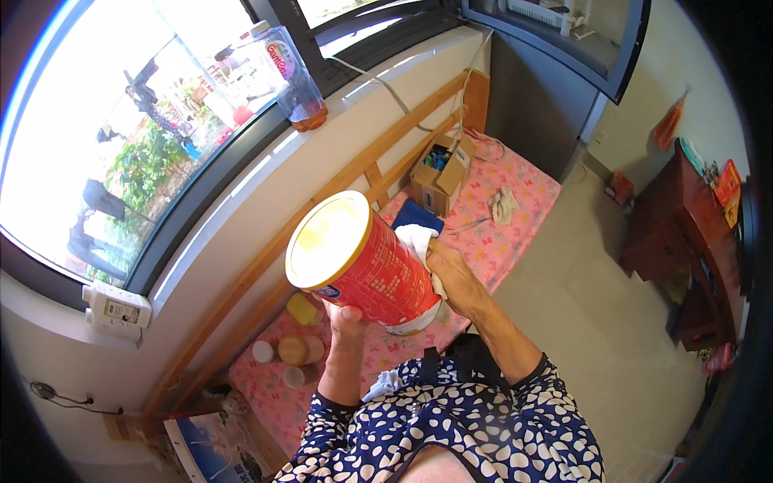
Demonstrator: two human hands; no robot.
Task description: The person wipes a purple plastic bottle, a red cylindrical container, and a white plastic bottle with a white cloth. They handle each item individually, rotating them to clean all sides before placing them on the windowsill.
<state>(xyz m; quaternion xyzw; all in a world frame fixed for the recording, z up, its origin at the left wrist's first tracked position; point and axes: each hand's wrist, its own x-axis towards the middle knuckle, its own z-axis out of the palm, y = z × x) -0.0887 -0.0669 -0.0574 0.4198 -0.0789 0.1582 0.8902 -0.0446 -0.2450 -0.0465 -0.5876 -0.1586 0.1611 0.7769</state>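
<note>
A large red can point(386, 274) with a pale yellow lid is held up in front of me, tilted so the lid points up and to the left. My left hand point(346, 320) grips it from below and near its side; most of those fingers are hidden behind the can. On the can's right side, my right hand point(456, 278) presses a white cloth point(419, 240) against the surface, its fingers closed round the cloth. Behind the can, a dark blue cloth point(417, 216) lies on the pink patterned cover point(515, 189).
An open cardboard box point(443, 179) and a crumpled beige cloth point(504, 206) sit on the cover. Several jars point(296, 351) and a yellow item point(302, 309) stand at lower left. A clear plastic bottle point(294, 80) is on the windowsill. A dark red wooden cabinet point(676, 217) is at right.
</note>
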